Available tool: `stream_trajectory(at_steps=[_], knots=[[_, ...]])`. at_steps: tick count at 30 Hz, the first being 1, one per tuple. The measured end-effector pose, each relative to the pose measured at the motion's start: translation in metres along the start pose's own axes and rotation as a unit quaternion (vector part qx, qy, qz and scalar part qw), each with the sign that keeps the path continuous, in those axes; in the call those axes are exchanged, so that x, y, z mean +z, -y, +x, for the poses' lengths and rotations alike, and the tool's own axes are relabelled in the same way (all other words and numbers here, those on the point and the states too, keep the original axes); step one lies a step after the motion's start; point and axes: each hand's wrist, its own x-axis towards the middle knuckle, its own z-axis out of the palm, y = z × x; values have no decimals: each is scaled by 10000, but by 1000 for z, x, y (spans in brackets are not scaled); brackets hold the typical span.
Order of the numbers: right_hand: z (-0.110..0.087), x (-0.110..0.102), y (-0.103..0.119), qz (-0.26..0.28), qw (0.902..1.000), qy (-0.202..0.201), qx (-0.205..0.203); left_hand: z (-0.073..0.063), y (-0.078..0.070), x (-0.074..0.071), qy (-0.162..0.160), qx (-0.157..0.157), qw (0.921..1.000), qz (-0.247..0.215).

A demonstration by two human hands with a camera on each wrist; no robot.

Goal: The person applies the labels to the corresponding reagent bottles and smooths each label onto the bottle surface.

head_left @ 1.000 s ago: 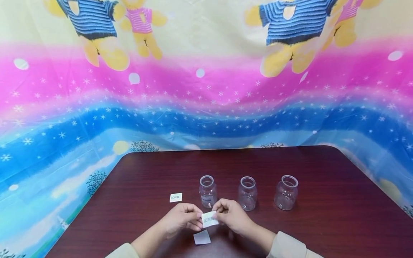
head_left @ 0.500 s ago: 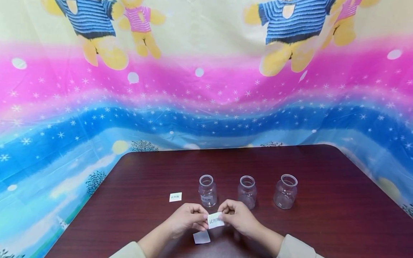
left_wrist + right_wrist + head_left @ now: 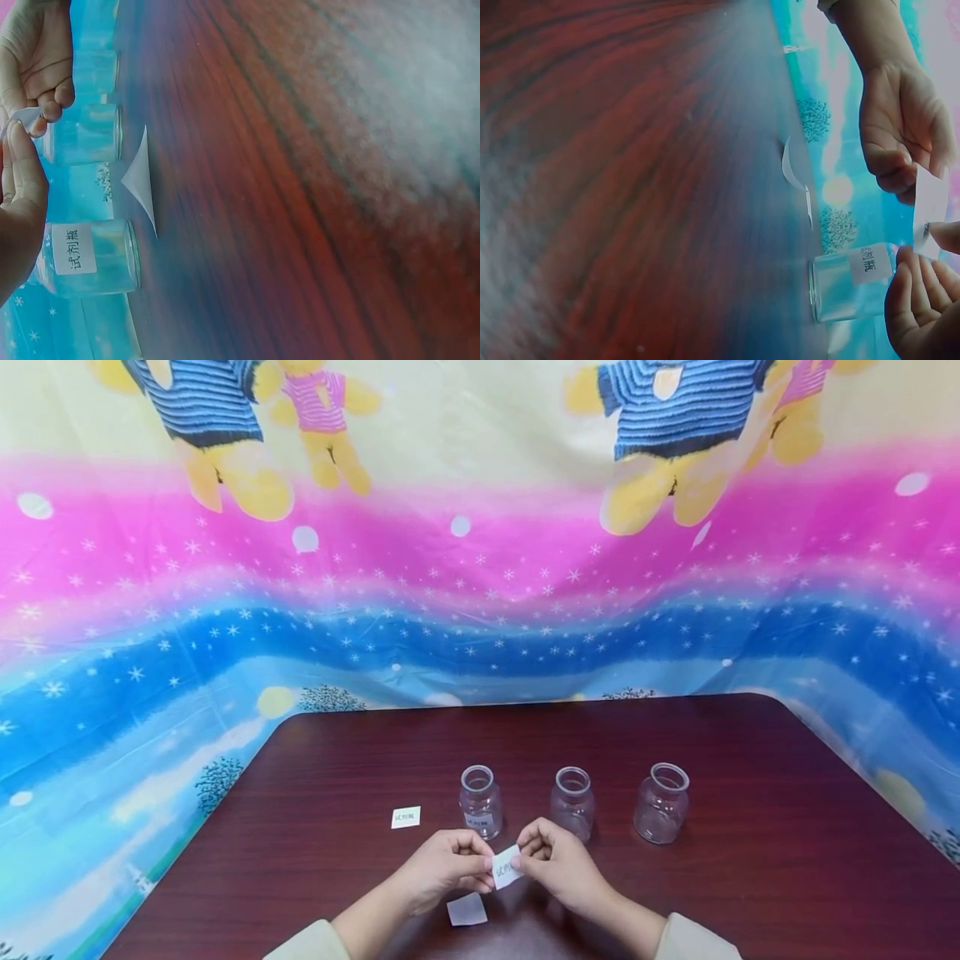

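Note:
A small white label (image 3: pixel 504 867) with printed black characters is pinched between both hands above the near part of the table. My left hand (image 3: pixel 452 868) holds its left edge between thumb and fingers. The right edge is pinched by my right hand (image 3: pixel 562 870), whose thumb covers part of the print. Just beyond the hands stands a clear glass jar (image 3: pixel 480 802) with a similar label on its front, plain to read in the left wrist view on the jar (image 3: pixel 94 259). A second glass jar (image 3: pixel 572 806) stands behind the right hand, without a visible label.
Farther right stands a third glass jar (image 3: pixel 662 803). Another printed label (image 3: pixel 406 817) lies left of the jars. A blank, curled paper piece (image 3: pixel 467 910) lies on the dark red table (image 3: pixel 315 860) near the hands. A patterned cloth (image 3: pixel 480 568) hangs behind.
Both hands have shifted a little to the right with the label between them. The label is now more tilted, its right side raised. The jars and papers on the table stay put.

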Motion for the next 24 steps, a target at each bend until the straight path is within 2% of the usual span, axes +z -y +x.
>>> stream_trajectory(at_steps=[5, 9, 24], knots=[[-1, 2, 2, -307, 9990, -314, -64, 2, 0, 1, 15, -12, 10000, -68], [-3, 2, 3, -417, 9983, -360, -179, 2, 1, 2, 2, -33, 10000, -30], [-7, 1, 1, 156, 9976, 603, -315, 5, 1, 8, 52, 37, 10000, 56]])
